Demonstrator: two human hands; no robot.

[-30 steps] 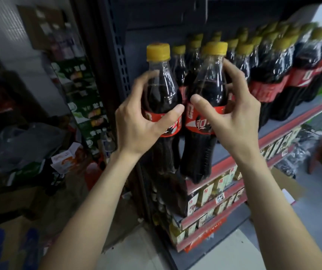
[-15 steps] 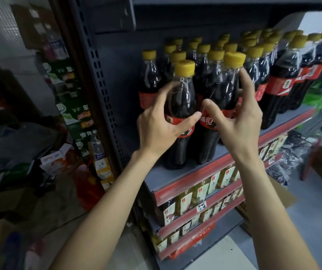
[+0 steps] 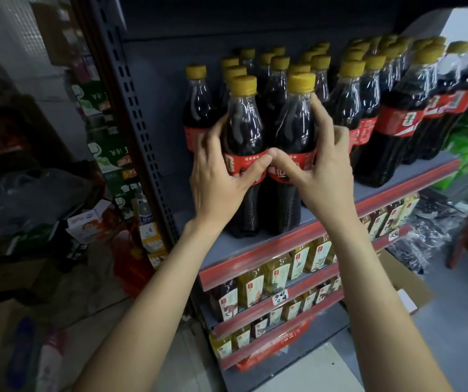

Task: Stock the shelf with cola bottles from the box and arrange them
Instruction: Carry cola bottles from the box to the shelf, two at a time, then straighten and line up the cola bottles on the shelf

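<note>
— On the left end of the shelf (image 3: 281, 239), what stands there?

— Rows of cola bottles with yellow caps and red labels, packed well back toward the dark rear panel. Larger bottles (image 3: 397, 128) fill the right part of the same grey board with its red front strip. Below it, two lower tiers (image 3: 283, 301) carry small yellow-labelled bottles.

— And the hands?

— Both are up at the front edge. Two bottles stand upright there, side by side and touching. The left hand (image 3: 221, 176) is wrapped round the left bottle (image 3: 242, 131) at its label, thumb across the front, fingers curled behind. The right hand (image 3: 320, 171) is closed round the right bottle (image 3: 296, 128) the same way, its fingertips reaching up the far side toward the neck. The two thumbs meet between the labels.

— Do the bases sit on the board?

— They seem to, just behind the red strip.
</note>
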